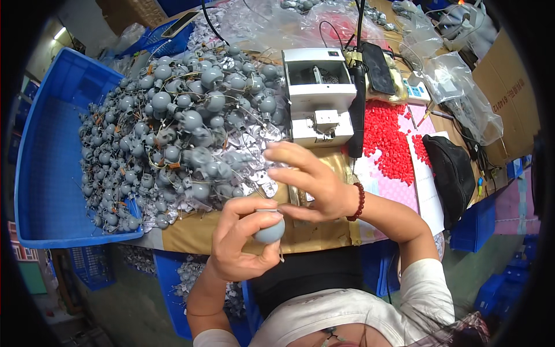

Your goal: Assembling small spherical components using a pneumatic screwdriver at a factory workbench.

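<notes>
Close to the table's front edge, my left hand (240,240) is closed around a smooth grey ball-shaped part (269,231), with a thin wire end below it. My right hand (315,185) is just above and to the right, its fingers spread and pointing left, with nothing visible in them. A heap of similar grey ball-shaped parts (191,120) with thin wires covers the table's left side. Some parts (211,165) left of my right fingertips are smeared by motion. Small whitish flat pieces (267,189) lie at the heap's edge beside my hands.
A large blue bin (49,150) lies tipped at the left of the heap. Beyond my right hand stands a white machine (321,95). Right of it are small red pieces (384,141), a black pouch (448,176) and a dark phone (378,68). A cardboard box (511,95) edges the right.
</notes>
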